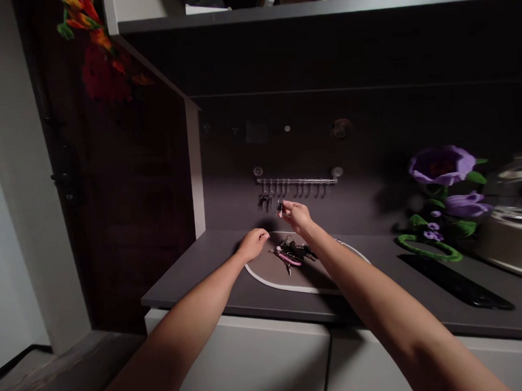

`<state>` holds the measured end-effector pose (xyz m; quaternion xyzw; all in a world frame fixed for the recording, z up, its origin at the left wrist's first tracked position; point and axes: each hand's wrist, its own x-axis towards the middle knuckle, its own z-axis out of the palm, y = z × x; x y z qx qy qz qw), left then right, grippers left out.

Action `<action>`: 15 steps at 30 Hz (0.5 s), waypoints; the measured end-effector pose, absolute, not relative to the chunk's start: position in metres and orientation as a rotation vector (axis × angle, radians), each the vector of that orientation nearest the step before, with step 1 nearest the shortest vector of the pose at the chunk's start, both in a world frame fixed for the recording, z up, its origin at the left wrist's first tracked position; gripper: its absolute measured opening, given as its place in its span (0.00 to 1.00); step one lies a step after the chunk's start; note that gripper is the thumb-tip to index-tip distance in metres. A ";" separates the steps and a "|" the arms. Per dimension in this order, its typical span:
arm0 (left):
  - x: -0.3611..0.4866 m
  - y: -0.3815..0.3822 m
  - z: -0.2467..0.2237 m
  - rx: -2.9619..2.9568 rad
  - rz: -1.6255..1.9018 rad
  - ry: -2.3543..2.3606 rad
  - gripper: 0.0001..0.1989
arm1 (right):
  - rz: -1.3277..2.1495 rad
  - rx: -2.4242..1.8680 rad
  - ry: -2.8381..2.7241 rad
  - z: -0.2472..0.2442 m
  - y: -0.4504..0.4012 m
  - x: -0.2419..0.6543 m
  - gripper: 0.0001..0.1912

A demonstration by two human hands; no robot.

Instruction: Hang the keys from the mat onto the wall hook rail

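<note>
Head view: a dark reddish-brown door (145, 223) stands at the left, beside a long dark grey countertop (190, 268) over white cabinet fronts (268, 351). At the far right of the countertop sits a rounded beige vessel with a transparent lid (511, 236). Near it are purple artificial flowers with green leaves (443, 164) and a long, flat black object (455, 282). A rounded brown mat with a white rim (308, 280) lies below a transparent rail with a row of hooks (299, 182), fixed to the back wall.

The left hand (253, 243) hovers at the mat's left edge, its fingers curled toward the thumb; whether they enclose anything is unclear. The right hand (299, 216) is above the mat, just under the rail, its fingertips pinching a small black-and-silver key set (280, 207). Below, a jumbled pile of dark and metallic keys (294, 249) with a pink strap (290, 259) rests on the mat. Small dark keys (266, 201) hang from the leftmost hooks.

The step in hand looks like hanging keys, with the pinched set not yet on a hook. The next move seems to call for a steady fingertip grip and careful lining-up of the set's ring with a hook, avoiding the neighbouring keys.
</note>
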<state>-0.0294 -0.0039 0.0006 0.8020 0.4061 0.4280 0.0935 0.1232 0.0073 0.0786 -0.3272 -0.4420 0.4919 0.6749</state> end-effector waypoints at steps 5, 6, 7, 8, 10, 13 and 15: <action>-0.029 -0.003 0.000 2.464 1.220 1.250 0.13 | 1.109 -0.752 -0.833 0.098 0.027 0.115 0.07; -0.029 -0.002 -0.001 2.479 1.211 1.252 0.13 | 1.109 -0.751 -0.803 0.100 0.031 0.114 0.07; -0.029 -0.001 -0.001 2.490 1.202 1.252 0.13 | 1.108 -0.747 -0.778 0.102 0.035 0.112 0.06; -0.029 0.000 -0.002 2.499 1.194 1.249 0.13 | 1.107 -0.742 -0.755 0.103 0.039 0.111 0.06; -0.029 0.001 -0.003 2.511 1.183 1.244 0.13 | 1.105 -0.741 -0.716 0.106 0.045 0.108 0.05; -0.029 0.002 -0.003 2.519 1.181 1.237 0.13 | 1.097 -0.771 -0.668 0.110 0.052 0.104 0.06; -0.029 0.002 -0.003 2.519 1.180 1.235 0.13 | 1.090 -0.789 -0.653 0.112 0.054 0.102 0.06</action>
